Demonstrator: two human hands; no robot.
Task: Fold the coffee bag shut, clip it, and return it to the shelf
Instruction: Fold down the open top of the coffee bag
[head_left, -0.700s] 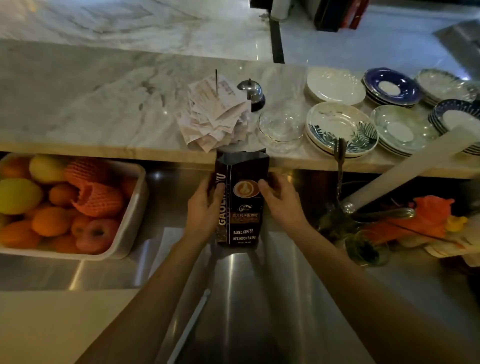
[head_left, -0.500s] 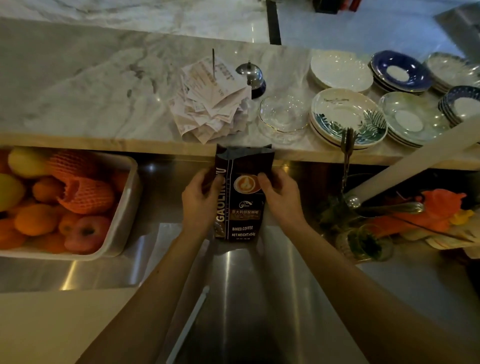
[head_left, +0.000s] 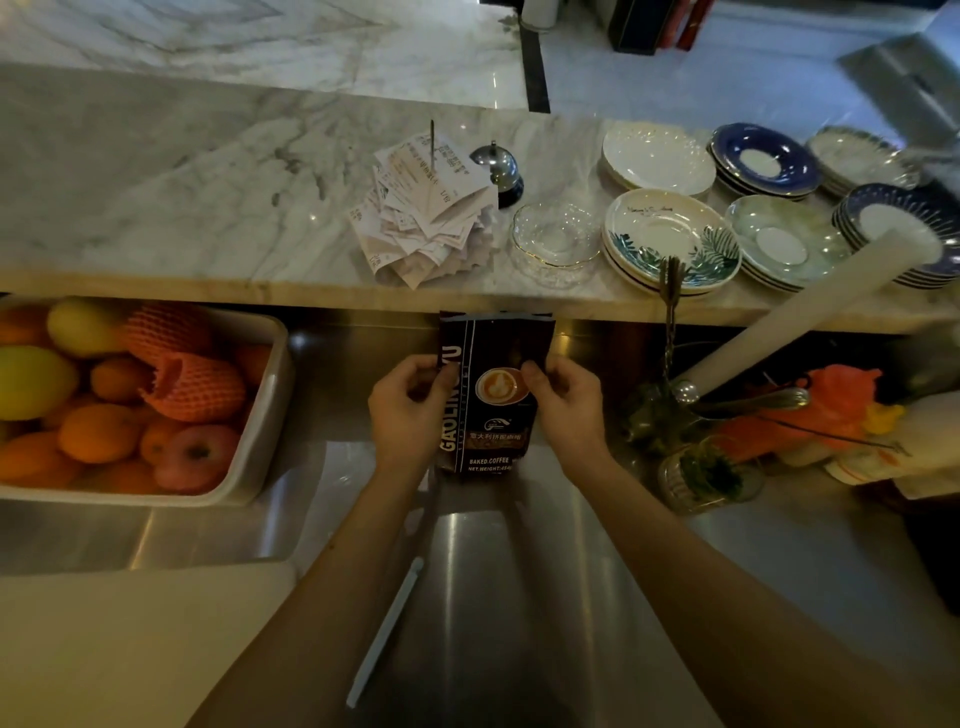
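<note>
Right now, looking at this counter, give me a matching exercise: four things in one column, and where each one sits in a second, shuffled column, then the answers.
Things:
1. dark printed coffee bag
2. red apple
3. chrome call bell
4. clear glass saucer

Places:
A. in the white fruit tray
B. beside the spiked paper receipts, far side of the marble counter
C. held upright between left hand and right hand
D. left of the leaf-patterned plates

Pairs: 1-C, 2-A, 3-B, 4-D

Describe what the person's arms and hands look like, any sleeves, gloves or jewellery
Both forearms are bare up to the frame's edge: no sleeves show. The left hand and right hand wear no gloves, and no rings, watch or bracelets are visible. The light is dim, so finer details cannot be told.
</note>
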